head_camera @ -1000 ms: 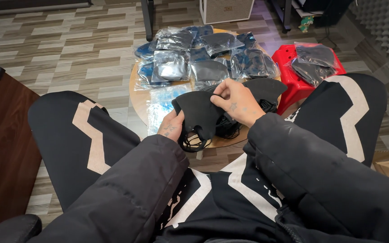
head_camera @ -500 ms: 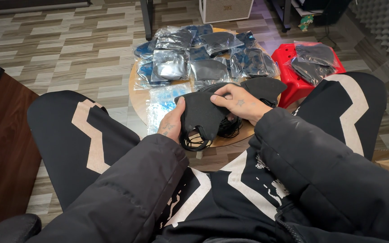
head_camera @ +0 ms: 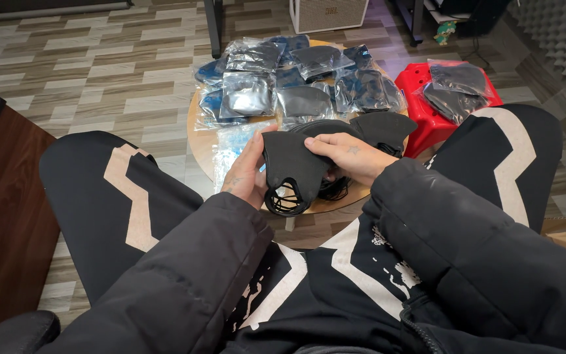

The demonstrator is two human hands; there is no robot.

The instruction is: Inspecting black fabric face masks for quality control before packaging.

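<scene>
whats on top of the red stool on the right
A few clear plastic bags with dark masks inside lie piled on the red stool. Whatever is beneath that pile is covered.

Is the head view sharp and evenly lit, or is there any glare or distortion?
Head view: sharp on both hands, left hand and right hand, gripping the black fabric face mask; glare on the clear plastic packets on the round wooden table; wide-angle bending at the edges.

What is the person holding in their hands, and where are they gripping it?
A black cloth face mask. The left hand supports its left side, and the right hand pinches its upper right edge.
</scene>
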